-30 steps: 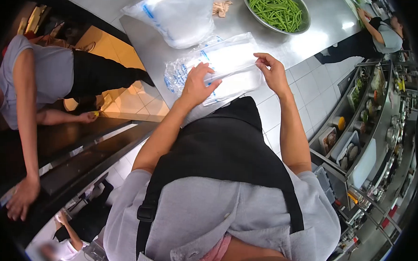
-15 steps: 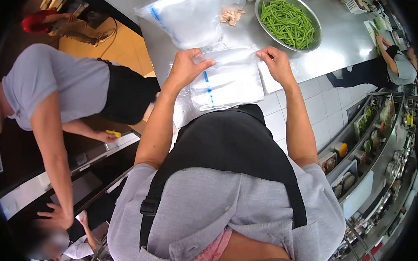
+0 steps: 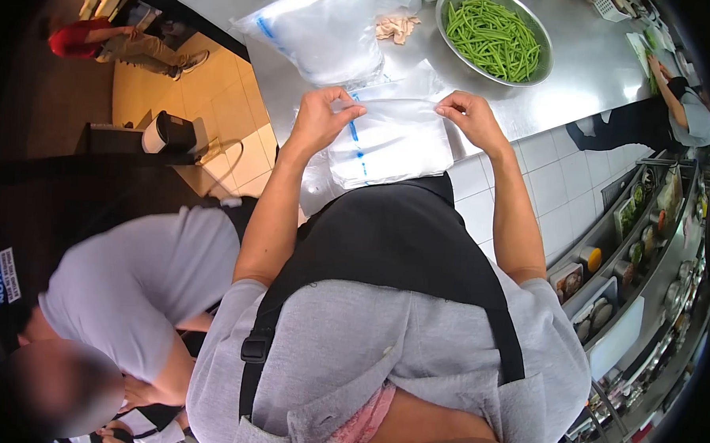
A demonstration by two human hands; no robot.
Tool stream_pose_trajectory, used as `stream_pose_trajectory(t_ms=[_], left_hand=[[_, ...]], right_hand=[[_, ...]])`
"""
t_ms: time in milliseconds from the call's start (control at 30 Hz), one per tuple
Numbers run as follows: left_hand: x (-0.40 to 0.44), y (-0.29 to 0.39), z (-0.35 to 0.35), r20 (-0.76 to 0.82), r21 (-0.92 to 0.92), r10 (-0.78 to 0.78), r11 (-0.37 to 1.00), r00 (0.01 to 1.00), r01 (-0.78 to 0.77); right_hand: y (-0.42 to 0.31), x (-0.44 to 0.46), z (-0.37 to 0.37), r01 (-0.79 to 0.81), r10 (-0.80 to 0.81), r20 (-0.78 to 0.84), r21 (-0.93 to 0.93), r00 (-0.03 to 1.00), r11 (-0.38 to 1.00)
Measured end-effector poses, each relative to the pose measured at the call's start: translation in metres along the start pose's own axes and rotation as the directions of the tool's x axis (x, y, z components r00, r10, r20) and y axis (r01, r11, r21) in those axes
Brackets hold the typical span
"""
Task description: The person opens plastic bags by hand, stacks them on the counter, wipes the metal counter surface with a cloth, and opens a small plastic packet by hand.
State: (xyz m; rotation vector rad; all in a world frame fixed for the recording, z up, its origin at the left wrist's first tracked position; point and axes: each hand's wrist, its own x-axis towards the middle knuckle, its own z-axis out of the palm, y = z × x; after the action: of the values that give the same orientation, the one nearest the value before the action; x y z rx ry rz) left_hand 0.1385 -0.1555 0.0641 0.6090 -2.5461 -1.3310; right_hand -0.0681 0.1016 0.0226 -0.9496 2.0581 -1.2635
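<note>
Top bag: the clear plastic one [image 3: 407, 121] up front, nearer the wearer than the bean bowl [image 3: 547, 52] and off to its left. Its lifted edge runs side to side between the hands.
Stack: more flat bags [image 3: 397, 158] under it, at the near edge of the steel table [image 3: 579, 89], right up by the black apron [image 3: 398, 239].
Which way it points: blue print [image 3: 361, 156] runs down the left side of the bags, from the far end toward the apron. Long axis is tough to call at this angle, so can't really say.
Left hand [image 3: 320, 123]: thumb and fingers narrow, pinching the left part of that edge.
Right hand [image 3: 476, 122]: pretty much the mirror of that, pinching the right part, also nearer than the bowl.
Puffy sack [image 3: 319, 42]: big see-through plastic one, well left of the bowl.
Crumpled tan thing [image 3: 396, 28]: just left of the bowl, can't tell what it is.
White basket [image 3: 608, 6]: right of the bowl, farther back.
Co-worker [image 3: 692, 117]: off to the bowl's right, a hand by some greens.
</note>
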Motion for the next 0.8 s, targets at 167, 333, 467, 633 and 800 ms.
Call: stream_pose_trajectory(t_ms=[167, 333, 467, 633, 800], left_hand=[[0.001, 0.007, -0.008, 0.099, 0.028, -0.059, 0.998, 0.993, 0.057], [-0.004, -0.011, -0.010, 0.442, -0.020, 0.071, 0.997, 0.894, -0.069], [-0.026, 0.004, 0.005, 0.570, 0.121, 0.080, 0.976, 0.818, -0.179], [-0.015, -0.002, 0.021, 0.512, 0.110, 0.002, 0.992, 0.859, -0.068], [-0.025, -0.013, 0.053, 0.091, 0.109, 0.094, 0.989, 0.991, -0.104]], right_hand=[[-0.014, -0.007, -0.004, -0.020, 0.021, 0.001, -0.088, 1.000, 0.996], [-0.017, -0.019, -0.015, 0.005, 0.077, 0.335, -0.237, 0.939, 0.971], [-0.008, 0.021, 0.014, 0.176, -0.217, -0.124, -0.280, 0.968, 0.944], [-0.012, 0.074, 0.030, 0.089, -0.062, 0.070, -0.518, 0.996, 0.851], [-0.036, 0.065, 0.011, 0.053, 0.025, 0.183, -0.410, 0.983, 0.911]])
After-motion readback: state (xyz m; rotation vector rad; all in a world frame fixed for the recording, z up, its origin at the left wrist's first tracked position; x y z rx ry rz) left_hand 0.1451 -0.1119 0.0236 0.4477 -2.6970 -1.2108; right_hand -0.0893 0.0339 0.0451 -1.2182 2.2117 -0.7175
